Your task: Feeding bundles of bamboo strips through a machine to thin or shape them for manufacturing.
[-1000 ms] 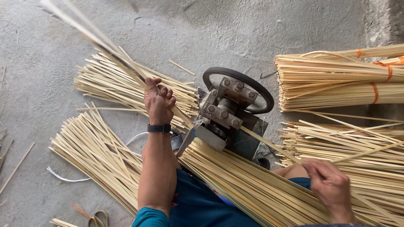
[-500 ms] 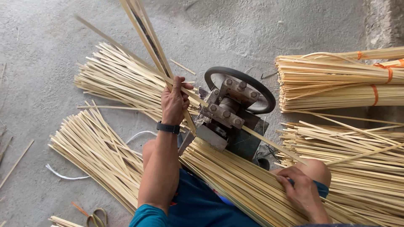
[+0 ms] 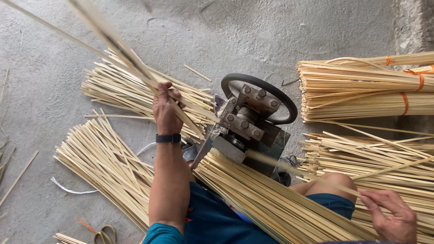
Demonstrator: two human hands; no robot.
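Pale matt bamboo strips point(image 3: 113, 167); rough grey concrete floor point(image 3: 271, 31); dull metal machine point(image 3: 248, 122)

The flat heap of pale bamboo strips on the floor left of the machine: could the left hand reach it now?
Probably yes: the heap of pale bamboo strips lies uncovered beside the left hand, though that hand grips raised strips.

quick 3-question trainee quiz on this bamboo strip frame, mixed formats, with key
1. True or false: the left hand grips strips that rise toward the upper left.
2. Which hand feeds a strip toward the small machine? A left, B right.
3. Fill in: the tied bundles at upper right are bound with ___ bands.

Key: 1 true; 2 B, the right hand pinches its near end; 3 orange.
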